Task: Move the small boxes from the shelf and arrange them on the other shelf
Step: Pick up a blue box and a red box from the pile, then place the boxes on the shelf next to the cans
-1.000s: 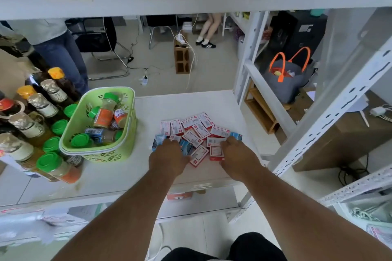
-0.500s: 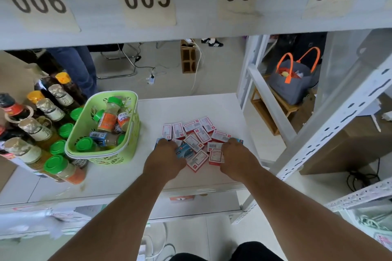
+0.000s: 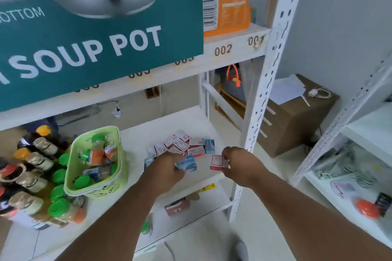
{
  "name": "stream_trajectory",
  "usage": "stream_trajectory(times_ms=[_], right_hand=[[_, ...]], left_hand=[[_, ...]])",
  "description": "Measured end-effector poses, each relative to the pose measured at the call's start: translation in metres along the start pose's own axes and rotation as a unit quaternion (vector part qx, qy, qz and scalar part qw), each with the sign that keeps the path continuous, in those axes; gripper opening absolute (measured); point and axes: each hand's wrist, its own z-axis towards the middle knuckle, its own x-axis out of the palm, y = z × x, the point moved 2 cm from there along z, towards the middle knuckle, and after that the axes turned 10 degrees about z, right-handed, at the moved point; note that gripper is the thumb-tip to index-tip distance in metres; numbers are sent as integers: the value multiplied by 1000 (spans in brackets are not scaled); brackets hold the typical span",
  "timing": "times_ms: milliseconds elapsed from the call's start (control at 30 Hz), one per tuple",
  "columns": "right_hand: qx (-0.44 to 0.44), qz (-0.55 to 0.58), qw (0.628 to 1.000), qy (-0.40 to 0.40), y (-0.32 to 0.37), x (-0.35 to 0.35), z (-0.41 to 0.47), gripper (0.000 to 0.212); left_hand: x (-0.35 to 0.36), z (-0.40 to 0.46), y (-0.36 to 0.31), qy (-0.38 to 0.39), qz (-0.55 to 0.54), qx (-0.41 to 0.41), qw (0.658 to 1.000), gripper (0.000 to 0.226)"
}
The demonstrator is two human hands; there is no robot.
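The left hand [image 3: 167, 167] grips a blue box [image 3: 186, 163], the right hand [image 3: 239, 165] a red box [image 3: 217, 162]; most small boxes [image 3: 182, 144] remain on the shelf [image 3: 137, 140].

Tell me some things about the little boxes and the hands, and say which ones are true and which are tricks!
1. The right hand holds a red and white box. True.
2. The left hand holds a green bottle cap. False: it holds a blue box.
3. The green basket is empty. False: it has small bottles in it.
4. A pile of small boxes lies on the shelf behind the hands. True.
5. The big teal box on the upper shelf says SOUP POT. True.
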Motion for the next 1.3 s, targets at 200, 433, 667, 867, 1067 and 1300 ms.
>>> stream_trajectory(times_ms=[200, 433, 667, 867, 1067, 1300], right_hand=[[110, 23, 992, -65, -20, -30, -106, 29], [229, -4, 963, -145, -52, -85, -227, 22], [318, -7, 928, -192, -80, -139, -321, 16], [364, -9, 899, -243, -110, -173, -390, 26], [387, -6, 872, -301, -150, -216, -453, 24], [375, -40, 862, -339, -204, -296, -517, 19]], left_hand=[[3, -25, -53, 60, -23, 119, 991, 39], [2, -50, -160, 87, -37, 266, 959, 37], [2, -71, -275, 76, -18, 396, 915, 29], [6, -92, -368, 70, 1, 463, 884, 40], [15, -109, -459, 92, -4, 500, 861, 24], [11, -130, -581, 61, -11, 542, 838, 30]])
